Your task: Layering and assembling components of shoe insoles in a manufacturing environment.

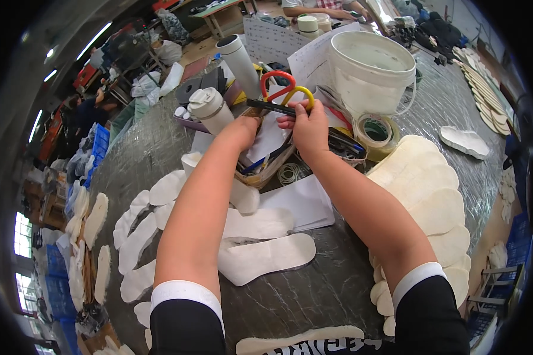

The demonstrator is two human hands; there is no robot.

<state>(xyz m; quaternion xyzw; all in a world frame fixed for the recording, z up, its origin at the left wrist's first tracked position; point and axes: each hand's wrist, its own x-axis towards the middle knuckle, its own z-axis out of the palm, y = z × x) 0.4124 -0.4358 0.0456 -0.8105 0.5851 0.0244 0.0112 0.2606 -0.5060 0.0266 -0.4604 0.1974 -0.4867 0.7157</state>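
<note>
Both my hands are at a basket (270, 174) crammed with stationery, pens and papers. My right hand (311, 131) is closed, thumb and fingers pinching a black marker-like stick (270, 107) that points left. Right beside its fingertips rise the scissors (278, 81), with one red and one yellow handle loop; their blades are hidden. My left hand (247, 131) reaches down at the basket's left side, and its fingers are mostly out of sight. Next to it stand a white lidded cup (211, 110) and a tall grey-white flask (238, 66).
White insole-shaped pieces (269, 258) lie before me and to the left. A fanned stack of cream insoles (432, 201) fills the right. Beyond the basket are tape rolls (375, 131) and a white bucket (373, 74). Another person's arm (323, 12) shows across the table.
</note>
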